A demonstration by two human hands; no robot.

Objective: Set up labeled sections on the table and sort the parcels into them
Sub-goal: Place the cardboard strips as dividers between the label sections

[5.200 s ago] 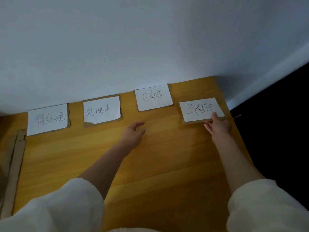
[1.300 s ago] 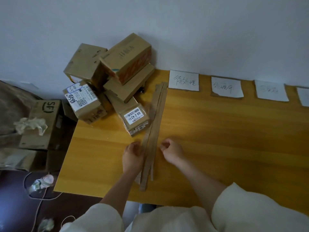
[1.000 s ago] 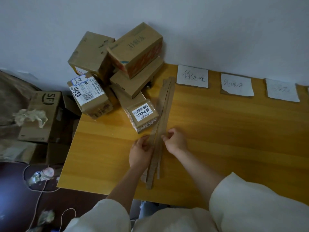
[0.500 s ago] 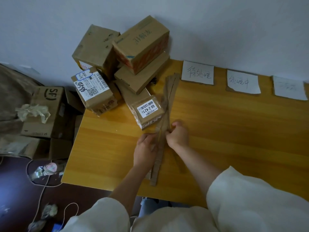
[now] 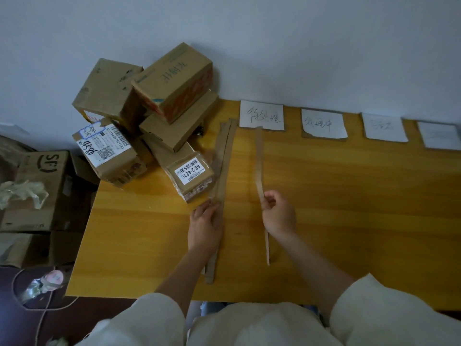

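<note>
Several brown parcels [image 5: 172, 81] are heaped at the far left corner of the wooden table [image 5: 349, 208]. Along the wall lie several white handwritten labels [image 5: 262, 115] in a row. My right hand [image 5: 278, 213] grips one long cardboard strip [image 5: 259, 156], held lengthwise toward the first label and lifted off the table. My left hand [image 5: 205, 226] presses flat on the other cardboard strips [image 5: 223, 168], which lie beside a small parcel with a white sticker [image 5: 190, 174].
Left of the table, on the floor, stand an SF-marked carton [image 5: 45, 186] with crumpled plastic [image 5: 22, 193] on it, more boxes, a cable and some litter. The wall runs right behind the labels. The table's near edge is at my lap.
The view swung from the labels to the table's left end. My right hand pulled one strip out of the bundle and carried it right, while my left hand stayed on the other strips.
</note>
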